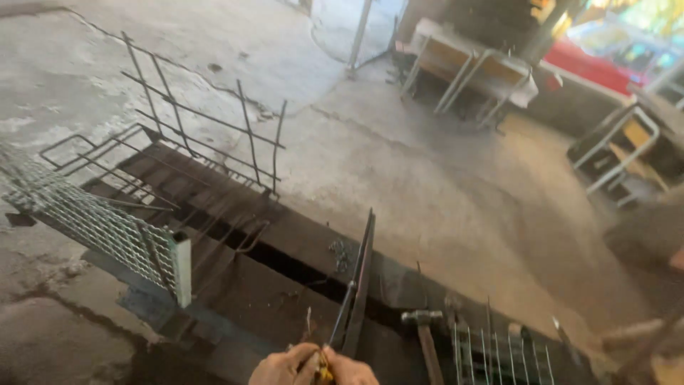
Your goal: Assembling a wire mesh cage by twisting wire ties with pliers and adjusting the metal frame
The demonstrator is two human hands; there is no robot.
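Both hands meet at the bottom edge, the left hand [285, 367] and right hand [350, 371] closed together around the near end of a long dark flat steel bar [358, 285]. The bar runs up and away from them across a rusty metal workbench [299, 235]. A hammer [424, 328] lies just right of the grip, a welded wire-mesh panel [92, 221] well off to the left.

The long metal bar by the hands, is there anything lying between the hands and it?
Nothing visible: both hands, left hand and right hand, are at the near end of the metal bar. The hammer lies apart to its right.
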